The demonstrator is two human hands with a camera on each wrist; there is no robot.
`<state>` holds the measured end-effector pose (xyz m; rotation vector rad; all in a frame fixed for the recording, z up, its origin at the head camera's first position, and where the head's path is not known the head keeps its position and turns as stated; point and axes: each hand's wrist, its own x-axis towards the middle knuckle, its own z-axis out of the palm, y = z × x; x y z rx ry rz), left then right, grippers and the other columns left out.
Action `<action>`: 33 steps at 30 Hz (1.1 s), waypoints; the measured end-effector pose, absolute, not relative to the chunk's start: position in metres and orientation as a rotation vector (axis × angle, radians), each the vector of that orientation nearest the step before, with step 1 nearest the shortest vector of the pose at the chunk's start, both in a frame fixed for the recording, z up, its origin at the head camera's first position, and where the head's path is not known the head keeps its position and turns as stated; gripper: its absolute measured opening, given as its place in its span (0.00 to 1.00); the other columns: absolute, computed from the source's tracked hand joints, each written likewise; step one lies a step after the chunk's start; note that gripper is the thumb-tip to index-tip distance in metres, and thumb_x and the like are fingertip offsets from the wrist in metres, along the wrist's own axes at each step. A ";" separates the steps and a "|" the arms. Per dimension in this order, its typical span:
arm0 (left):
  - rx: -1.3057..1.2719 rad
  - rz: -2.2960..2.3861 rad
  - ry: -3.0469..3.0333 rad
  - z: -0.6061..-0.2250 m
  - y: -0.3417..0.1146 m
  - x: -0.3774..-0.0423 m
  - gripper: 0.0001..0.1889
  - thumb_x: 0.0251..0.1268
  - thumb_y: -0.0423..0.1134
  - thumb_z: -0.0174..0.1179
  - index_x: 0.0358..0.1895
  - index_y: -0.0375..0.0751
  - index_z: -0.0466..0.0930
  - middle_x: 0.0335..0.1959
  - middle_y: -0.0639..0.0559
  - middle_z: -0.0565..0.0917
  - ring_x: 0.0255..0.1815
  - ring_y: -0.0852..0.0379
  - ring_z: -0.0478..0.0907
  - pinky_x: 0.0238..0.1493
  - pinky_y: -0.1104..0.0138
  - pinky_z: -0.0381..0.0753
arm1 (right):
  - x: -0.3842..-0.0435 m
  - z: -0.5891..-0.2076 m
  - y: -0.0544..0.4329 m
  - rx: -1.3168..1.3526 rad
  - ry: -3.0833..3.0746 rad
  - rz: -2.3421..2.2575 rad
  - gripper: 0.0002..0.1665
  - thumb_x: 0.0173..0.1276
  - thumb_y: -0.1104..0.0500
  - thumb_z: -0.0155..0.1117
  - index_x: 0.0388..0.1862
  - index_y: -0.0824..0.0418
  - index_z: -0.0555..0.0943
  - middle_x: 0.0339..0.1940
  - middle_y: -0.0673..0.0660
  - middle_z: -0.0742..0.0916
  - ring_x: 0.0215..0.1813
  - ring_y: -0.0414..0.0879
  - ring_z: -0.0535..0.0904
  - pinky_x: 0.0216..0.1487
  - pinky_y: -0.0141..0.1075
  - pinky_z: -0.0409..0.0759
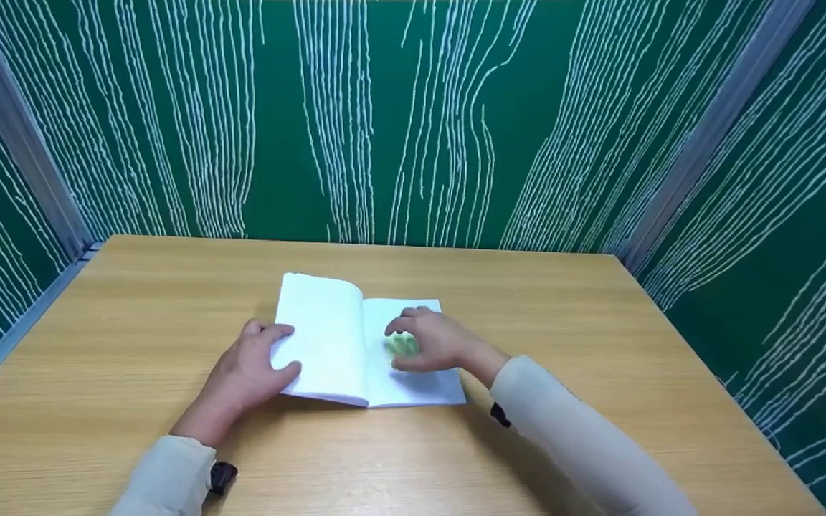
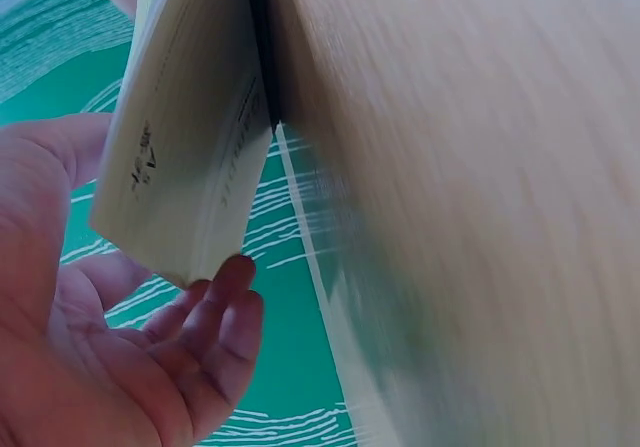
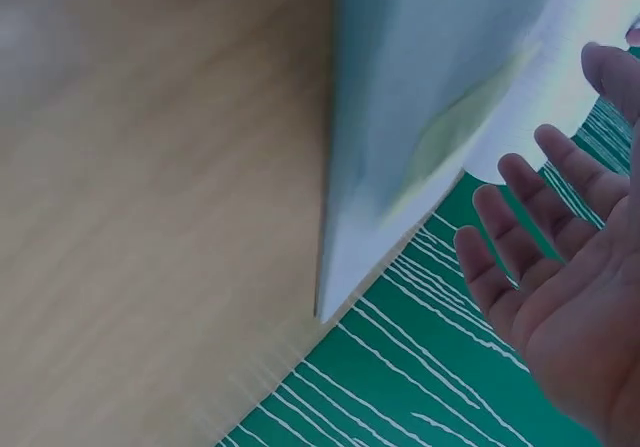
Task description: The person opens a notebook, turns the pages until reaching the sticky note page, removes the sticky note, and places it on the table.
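An open book (image 1: pixel 323 337) with blank white pages lies on the table, its left part raised and curving at the spine. My left hand (image 1: pixel 244 365) holds that raised part at its outer edge, thumb on the page and fingers behind it. The left wrist view shows the underside of the book (image 2: pixel 190 127) with small dark print. Over the right page my right hand (image 1: pixel 442 340) hovers, fingers spread and loosely bent, holding nothing. Below it a flat green, leaf-like patch (image 1: pixel 404 345) lies on the page; whether it is printed or loose I cannot tell.
The wooden table (image 1: pixel 563 308) extends around the book on all sides. Behind it and at both sides stand green panels (image 1: pixel 413 143) with wavy white lines, joined by grey metal posts (image 1: pixel 714 129). A dark band (image 1: pixel 223 478) shows at the left wrist.
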<state>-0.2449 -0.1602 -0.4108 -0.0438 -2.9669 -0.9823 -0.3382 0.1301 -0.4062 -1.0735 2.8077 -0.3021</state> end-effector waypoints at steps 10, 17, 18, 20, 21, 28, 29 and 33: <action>-0.033 -0.972 -3.035 -0.415 -0.160 -0.246 0.39 0.55 0.52 0.65 0.70 0.43 0.65 0.67 0.37 0.62 0.60 0.42 0.67 0.64 0.44 0.68 | -0.331 -0.421 0.123 -1.014 2.828 -0.283 0.31 0.57 0.40 0.70 0.55 0.53 0.81 0.51 0.52 0.81 0.49 0.45 0.75 0.55 0.38 0.78; -0.088 -0.931 -3.101 -0.415 -0.162 -0.244 0.41 0.54 0.53 0.66 0.70 0.39 0.64 0.67 0.35 0.64 0.61 0.41 0.66 0.64 0.44 0.67 | -0.331 -0.425 0.120 -1.041 2.867 -0.240 0.27 0.59 0.42 0.68 0.52 0.56 0.82 0.46 0.53 0.82 0.43 0.45 0.74 0.48 0.37 0.78; -0.100 -0.926 -3.108 -0.415 -0.162 -0.243 0.41 0.54 0.53 0.66 0.70 0.38 0.64 0.67 0.34 0.64 0.62 0.41 0.66 0.64 0.44 0.67 | -0.331 -0.426 0.120 -1.069 2.874 -0.230 0.26 0.59 0.43 0.67 0.51 0.57 0.82 0.45 0.53 0.82 0.42 0.45 0.74 0.47 0.37 0.78; -0.127 -0.919 -3.117 -0.415 -0.162 -0.243 0.41 0.53 0.52 0.66 0.70 0.37 0.64 0.68 0.33 0.63 0.63 0.39 0.65 0.64 0.43 0.67 | -0.332 -0.427 0.120 -1.127 2.889 -0.203 0.25 0.60 0.44 0.67 0.49 0.58 0.82 0.43 0.54 0.82 0.40 0.45 0.73 0.44 0.36 0.77; -0.136 -0.919 -3.122 -0.416 -0.162 -0.243 0.42 0.53 0.52 0.66 0.70 0.37 0.64 0.69 0.32 0.61 0.65 0.38 0.64 0.65 0.43 0.66 | -0.333 -0.428 0.120 -1.150 2.898 -0.191 0.24 0.60 0.44 0.66 0.49 0.59 0.82 0.42 0.54 0.82 0.39 0.45 0.73 0.42 0.36 0.76; -0.178 -0.930 -3.145 -0.416 -0.158 -0.246 0.41 0.52 0.52 0.68 0.70 0.40 0.65 0.74 0.36 0.57 0.72 0.38 0.58 0.69 0.43 0.61 | -0.333 -0.428 0.120 -1.138 2.919 -0.147 0.25 0.61 0.44 0.65 0.49 0.59 0.82 0.42 0.54 0.82 0.40 0.45 0.73 0.40 0.35 0.76; -0.196 -0.924 -3.147 -0.416 -0.157 -0.247 0.41 0.52 0.52 0.68 0.69 0.40 0.65 0.74 0.37 0.58 0.72 0.38 0.58 0.69 0.44 0.61 | -0.333 -0.428 0.120 -1.128 2.917 -0.144 0.25 0.61 0.44 0.65 0.50 0.59 0.82 0.43 0.54 0.82 0.40 0.45 0.73 0.41 0.36 0.76; -0.275 -0.888 -3.164 -0.418 -0.156 -0.251 0.43 0.50 0.54 0.69 0.70 0.41 0.64 0.72 0.40 0.62 0.72 0.40 0.60 0.70 0.46 0.62 | -0.333 -0.427 0.119 -1.114 2.910 -0.126 0.24 0.62 0.44 0.64 0.50 0.57 0.82 0.43 0.53 0.82 0.41 0.45 0.73 0.42 0.36 0.77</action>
